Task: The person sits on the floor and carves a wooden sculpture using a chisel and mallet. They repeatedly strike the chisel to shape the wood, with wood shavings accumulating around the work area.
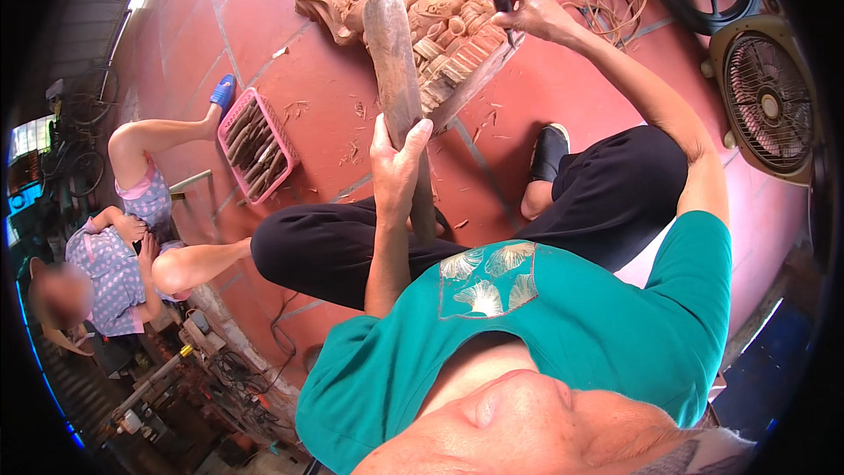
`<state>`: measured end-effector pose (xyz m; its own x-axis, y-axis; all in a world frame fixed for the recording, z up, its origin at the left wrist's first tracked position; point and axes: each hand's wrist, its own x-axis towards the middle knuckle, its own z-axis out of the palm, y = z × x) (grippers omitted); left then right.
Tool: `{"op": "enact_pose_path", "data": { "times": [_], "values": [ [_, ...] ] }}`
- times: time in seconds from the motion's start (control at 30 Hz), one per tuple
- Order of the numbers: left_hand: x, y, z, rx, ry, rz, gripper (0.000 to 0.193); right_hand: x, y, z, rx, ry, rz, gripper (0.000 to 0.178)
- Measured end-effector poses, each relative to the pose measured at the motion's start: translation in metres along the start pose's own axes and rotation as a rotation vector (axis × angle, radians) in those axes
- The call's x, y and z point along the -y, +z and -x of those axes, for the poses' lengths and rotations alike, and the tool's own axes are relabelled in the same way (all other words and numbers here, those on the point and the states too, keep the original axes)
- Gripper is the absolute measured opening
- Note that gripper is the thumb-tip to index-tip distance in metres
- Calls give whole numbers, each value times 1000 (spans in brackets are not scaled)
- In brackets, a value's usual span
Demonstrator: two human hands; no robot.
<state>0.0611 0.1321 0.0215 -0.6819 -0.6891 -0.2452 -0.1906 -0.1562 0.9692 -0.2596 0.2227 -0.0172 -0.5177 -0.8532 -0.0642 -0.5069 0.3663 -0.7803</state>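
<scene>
The left hand [397, 154] is closed round the lower part of a long wooden mallet [396, 70], whose thick head lies up against the carving [413, 13] on the red tiled floor [545, 97]. The right hand [527, 9] is closed on a dark chisel [504, 2] set at the carving's edge. The mallet looks heavy, stiff and smooth-worn, best held low on its shaft. The carving's fine relief looks chip-prone. There is open floor to the right; a pink basket [257, 146] of tools sits left, a fan [767, 97] far right
</scene>
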Motion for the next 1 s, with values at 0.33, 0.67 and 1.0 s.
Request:
{"op": "enact_pose_path", "data": {
  "times": [0.33,0.67,1.0],
  "values": [
    [4,13,-2,84,-64,107,26,-20,-2,1,-46,-83,-199,24],
    [8,19,-3,98,-185,131,22,-22,2,2,-58,-161,-212,23],
    [22,20,-14,103,-188,224,24,-16,-3,4,-74,-234,-130,36]
  ]
}}
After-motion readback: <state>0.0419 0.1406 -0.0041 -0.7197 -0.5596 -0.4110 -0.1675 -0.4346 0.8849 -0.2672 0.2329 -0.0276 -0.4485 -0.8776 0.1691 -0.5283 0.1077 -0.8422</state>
